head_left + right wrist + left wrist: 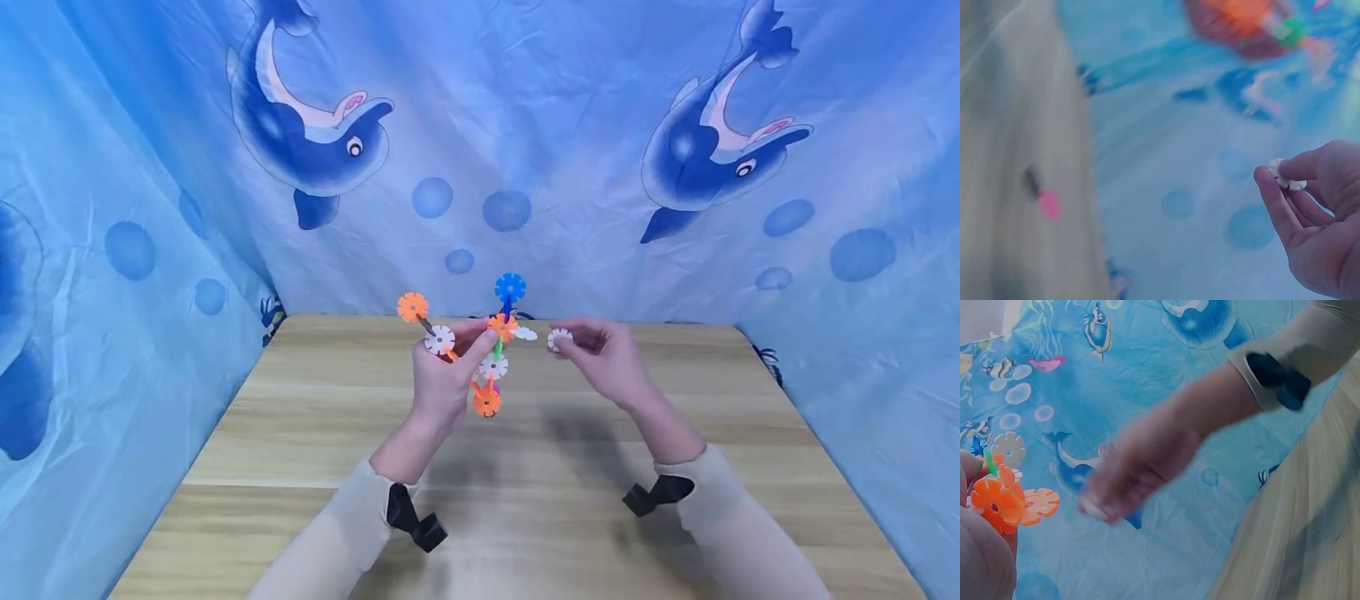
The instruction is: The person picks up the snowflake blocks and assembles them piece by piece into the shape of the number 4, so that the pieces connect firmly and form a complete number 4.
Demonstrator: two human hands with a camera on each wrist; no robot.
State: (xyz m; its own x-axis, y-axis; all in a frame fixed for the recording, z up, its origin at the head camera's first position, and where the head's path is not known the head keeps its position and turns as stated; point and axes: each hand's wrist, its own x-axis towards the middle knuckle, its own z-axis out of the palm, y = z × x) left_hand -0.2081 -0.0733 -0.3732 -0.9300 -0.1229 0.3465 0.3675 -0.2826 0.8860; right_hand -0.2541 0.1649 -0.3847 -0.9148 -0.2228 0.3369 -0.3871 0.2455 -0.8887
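My left hand (pixel 442 383) grips a built-up cluster of notched plastic discs, its thumb against an orange disc (pixel 502 327). A blue disc (pixel 510 287) tops the cluster. Another orange disc (pixel 412 307) and a white disc (pixel 439 340) stick out at the left, and an orange disc (pixel 486 403) hangs lowest. Several orange discs (pixel 999 503) show beside the palm in the left wrist view. To the right, apart from the cluster, my right hand (pixel 607 358) pinches a loose white notched disc (pixel 1282 175) between thumb and fingertips. A white disc (pixel 527 334) on the cluster faces it.
Both hands are raised over a wooden table (pixel 300 450). Blue cloth with dolphins (pixel 480 100) surrounds it at the back and sides. Each sleeved wrist wears a black mount (pixel 416 521). A blurred pink shape (pixel 1049 204) shows against the tabletop in the right wrist view.
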